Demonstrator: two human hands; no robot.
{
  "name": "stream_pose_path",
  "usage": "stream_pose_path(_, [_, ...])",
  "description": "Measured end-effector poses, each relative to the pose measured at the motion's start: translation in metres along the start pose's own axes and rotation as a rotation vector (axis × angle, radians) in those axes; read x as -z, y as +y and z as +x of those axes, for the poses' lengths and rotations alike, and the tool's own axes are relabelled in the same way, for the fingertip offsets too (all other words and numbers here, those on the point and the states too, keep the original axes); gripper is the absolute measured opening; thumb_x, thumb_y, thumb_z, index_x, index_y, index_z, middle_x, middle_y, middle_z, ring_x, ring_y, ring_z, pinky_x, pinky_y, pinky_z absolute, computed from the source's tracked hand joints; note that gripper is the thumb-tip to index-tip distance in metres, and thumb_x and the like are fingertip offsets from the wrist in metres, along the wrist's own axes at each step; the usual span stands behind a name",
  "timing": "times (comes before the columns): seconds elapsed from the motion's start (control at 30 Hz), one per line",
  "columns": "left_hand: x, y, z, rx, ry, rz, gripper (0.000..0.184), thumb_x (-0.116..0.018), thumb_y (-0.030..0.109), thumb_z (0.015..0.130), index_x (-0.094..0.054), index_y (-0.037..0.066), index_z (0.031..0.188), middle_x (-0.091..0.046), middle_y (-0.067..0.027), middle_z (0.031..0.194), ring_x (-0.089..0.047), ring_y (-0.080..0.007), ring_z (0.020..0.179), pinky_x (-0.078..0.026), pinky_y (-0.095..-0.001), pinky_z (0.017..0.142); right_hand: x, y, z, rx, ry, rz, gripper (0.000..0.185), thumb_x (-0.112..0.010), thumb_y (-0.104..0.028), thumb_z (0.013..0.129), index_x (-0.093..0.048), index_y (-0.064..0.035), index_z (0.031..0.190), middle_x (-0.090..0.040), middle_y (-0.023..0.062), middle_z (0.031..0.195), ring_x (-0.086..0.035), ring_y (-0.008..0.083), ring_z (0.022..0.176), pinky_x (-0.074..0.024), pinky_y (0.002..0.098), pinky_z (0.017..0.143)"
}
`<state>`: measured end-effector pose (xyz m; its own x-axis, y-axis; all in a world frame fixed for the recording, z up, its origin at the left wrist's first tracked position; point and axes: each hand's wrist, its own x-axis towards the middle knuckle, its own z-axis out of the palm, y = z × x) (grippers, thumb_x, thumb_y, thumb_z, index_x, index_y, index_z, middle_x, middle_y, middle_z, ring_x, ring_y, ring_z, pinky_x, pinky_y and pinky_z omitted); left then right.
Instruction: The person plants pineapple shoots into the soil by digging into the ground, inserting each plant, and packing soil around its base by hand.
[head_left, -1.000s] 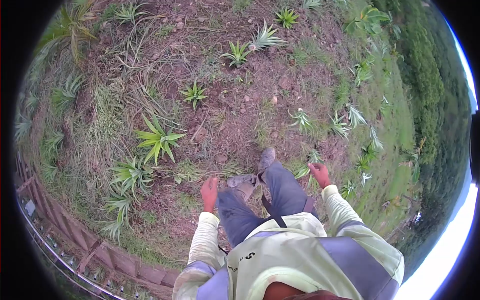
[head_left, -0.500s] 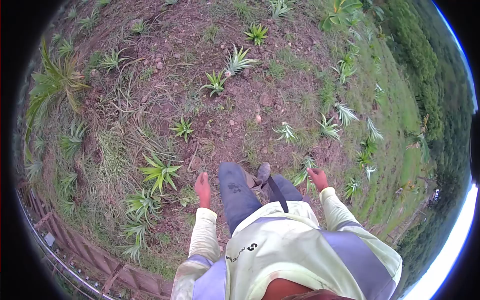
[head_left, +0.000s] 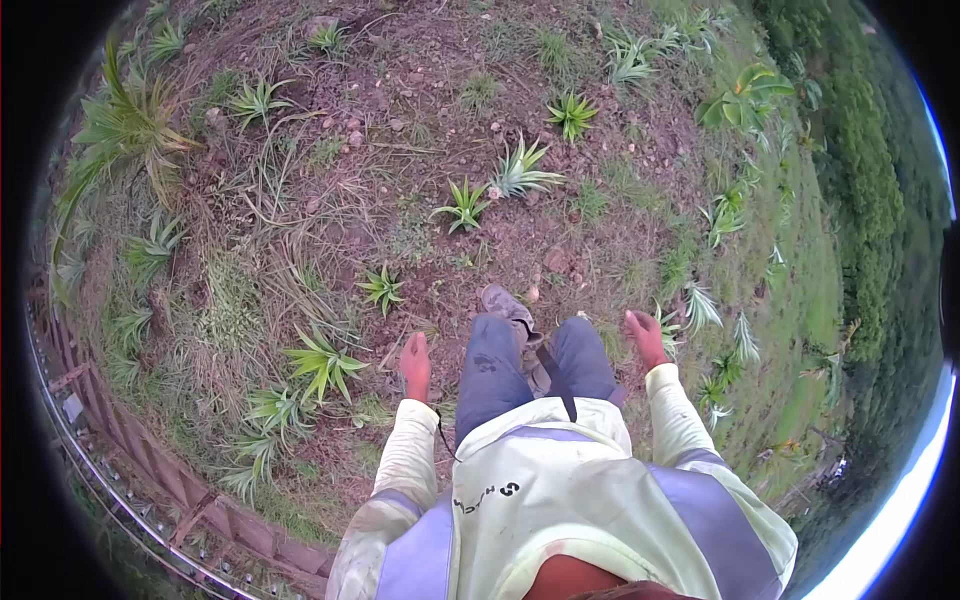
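My left hand (head_left: 415,366) hangs beside my left thigh, holding nothing, its fingers loosely bent and slightly apart. The closest plant to it is a bright green spiky one (head_left: 325,366), a little to its left. On the other side, my right hand (head_left: 646,338) is out past my right thigh, also empty and loosely open. A pale spiky plant (head_left: 668,331) shows just beyond its fingers. Neither hand touches a plant. Between the hands are my dark trousers (head_left: 490,365) and a worn shoe (head_left: 508,304).
Reddish, stony soil (head_left: 420,150) slopes ahead, with dry grass (head_left: 240,300) at the left. Several spiky plants stand around, including a small one (head_left: 381,289) and a pair ahead (head_left: 466,207). A brown barrier (head_left: 150,450) curves along the lower left; trees (head_left: 870,200) stand far right.
My legs have stepped, with a shoe now farther forward. Both hands have risen slightly in view, still empty. The plants have shifted in view as my head and body moved.
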<state>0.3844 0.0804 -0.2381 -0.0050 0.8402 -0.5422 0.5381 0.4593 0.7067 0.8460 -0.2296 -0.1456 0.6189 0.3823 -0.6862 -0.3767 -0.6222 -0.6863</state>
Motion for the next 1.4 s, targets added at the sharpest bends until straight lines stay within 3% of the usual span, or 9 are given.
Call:
stream_pose_path(0.3, [-0.064,0.101,0.001,-0.03,0.048,-0.023,0.052,-0.062,0.036,0.109,-0.064,-0.006,0.139,-0.072,-0.0158,0.129,-0.069,-0.022,0.116,-0.052,-0.0348,0.105,0.041,-0.123,0.107,0.147,-0.061,-0.063,0.05,-0.071,-0.039,0.103,-0.067,0.0025,0.13,-0.073,0.0055,0.104,-0.07,0.0137,0.09,-0.0543,0.0276,0.076])
stream_pose_path(0.47, [-0.124,0.1,0.002,-0.005,0.215,-0.147,0.052,-0.066,0.036,0.105,-0.066,-0.005,0.137,-0.074,-0.0201,0.129,-0.07,-0.0264,0.12,-0.052,-0.0371,0.106,0.057,-0.156,0.201,0.156,-0.15,-0.13,0.049,-0.072,-0.04,0.101,-0.069,-0.0004,0.129,-0.072,0.0047,0.103,-0.069,0.0128,0.084,-0.0533,0.027,0.07])
stream_pose_path(0.6, [-0.187,0.106,0.007,0.015,0.419,-0.298,0.05,-0.067,0.035,0.105,-0.067,-0.004,0.136,-0.074,-0.0184,0.128,-0.07,-0.0253,0.119,-0.052,-0.0364,0.106,0.067,-0.149,0.33,0.198,-0.398,-0.29,0.049,-0.073,-0.041,0.101,-0.07,-0.0008,0.128,-0.072,0.0035,0.101,-0.069,0.0122,0.085,-0.0527,0.0267,0.07])
stream_pose_path(0.7, [-0.235,0.082,-0.023,0.101,0.458,-0.334,0.048,-0.067,0.034,0.105,-0.069,-0.004,0.134,-0.076,-0.0176,0.126,-0.071,-0.0247,0.116,-0.052,-0.036,0.105,0.079,-0.182,0.35,0.21,-0.444,-0.371,0.05,-0.073,-0.042,0.101,-0.07,-0.0002,0.128,-0.072,0.0052,0.103,-0.069,0.0142,0.085,-0.0531,0.0279,0.07])
stream_pose_path(0.83, [-0.281,0.118,-0.05,0.171,0.579,-0.367,0.046,-0.068,0.035,0.104,-0.071,-0.002,0.131,-0.077,-0.0177,0.123,-0.073,-0.0236,0.113,-0.054,-0.0359,0.101,0.084,-0.217,0.405,0.3,-0.532,-0.444,0.055,-0.072,-0.046,0.101,-0.068,0.0003,0.13,-0.073,0.0081,0.107,-0.07,0.0168,0.09,-0.0538,0.0305,0.074])
stream_pose_path(1.07, [-0.307,0.115,-0.069,0.255,0.654,-0.289,0.048,-0.068,0.038,0.103,-0.07,-0.001,0.132,-0.077,-0.0185,0.121,-0.075,-0.0266,0.111,-0.055,-0.0367,0.1,0.043,-0.242,0.422,0.224,-0.633,-0.554,0.054,-0.072,-0.046,0.1,-0.068,-0.0008,0.13,-0.073,0.0074,0.111,-0.07,0.018,0.094,-0.0545,0.0324,0.08])
stream_pose_path(1.13, [-0.32,0.102,-0.065,0.263,0.638,-0.33,0.049,-0.068,0.038,0.103,-0.07,-0.001,0.133,-0.077,-0.0187,0.122,-0.075,-0.0271,0.112,-0.055,-0.0368,0.101,0.025,-0.246,0.429,0.26,-0.699,-0.602,0.054,-0.072,-0.044,0.101,-0.067,-0.0005,0.131,-0.073,0.0072,0.113,-0.07,0.0183,0.095,-0.0548,0.0329,0.081])
stream_pose_path(1.2, [-0.328,0.1,-0.055,0.296,0.594,-0.348,0.051,-0.068,0.038,0.105,-0.068,-0.003,0.136,-0.075,-0.0163,0.127,-0.071,-0.0212,0.117,-0.052,-0.0347,0.104,0.002,-0.246,0.435,0.276,-0.686,-0.645,0.053,-0.073,-0.043,0.1,-0.067,0.0004,0.131,-0.073,0.0085,0.114,-0.07,0.0187,0.097,-0.0554,0.0336,0.084])
stream_pose_path(1.4, [-0.341,0.082,0.021,0.25,0.555,-0.508,0.053,-0.069,0.036,0.105,-0.064,-0.002,0.142,-0.073,-0.016,0.131,-0.069,-0.0213,0.12,-0.052,-0.0347,0.105,-0.114,-0.225,0.474,0.466,-0.757,-0.715,0.06,-0.082,-0.04,0.094,-0.067,0.0049,0.13,-0.075,0.0125,0.106,-0.07,0.0187,0.094,-0.0572,0.0329,0.085])
